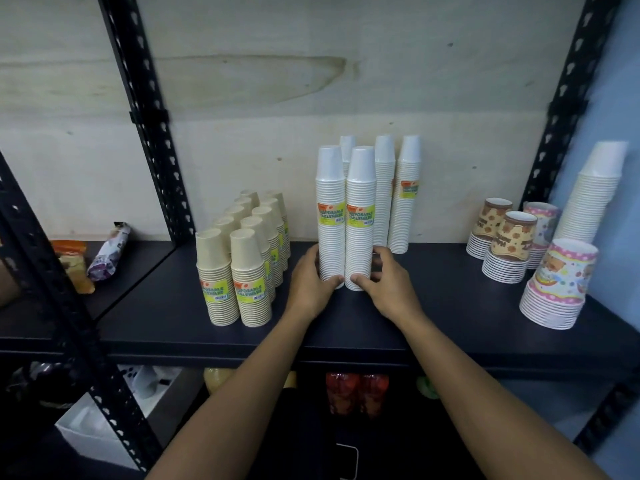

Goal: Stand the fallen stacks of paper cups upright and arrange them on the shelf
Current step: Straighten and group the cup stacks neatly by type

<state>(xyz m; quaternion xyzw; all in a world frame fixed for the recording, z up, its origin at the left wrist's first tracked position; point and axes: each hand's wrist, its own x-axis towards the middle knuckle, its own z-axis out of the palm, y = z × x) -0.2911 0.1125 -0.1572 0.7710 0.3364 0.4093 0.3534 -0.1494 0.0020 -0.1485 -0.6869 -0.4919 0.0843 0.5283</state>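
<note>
Two bare forearms reaching in over the front edge of the dark blue-black shelf board (450,299). Left hand (310,289) cupped round the base of the left tall white paper-cup stack (330,216), thumb tip across its front; right hand (384,285) wrapped the same way round the right tall white paper-cup stack (360,220), fingers curled behind. Both stacks upright, touching side by side, mid-shelf, each with a yellow-green label reading "DISPOSABLE TABLEWARE". Off to the left, two rows of short beige paper-cup stacks (249,275), same label wording on the front pair. At the right, pink-patterned cup stacks with bear prints (557,282), brown-patterned ones (509,247) further back, lettering there too blurred to read. Behind the held pair, three more white stacks (403,195) against the pale plywood back panel (277,98).
</note>
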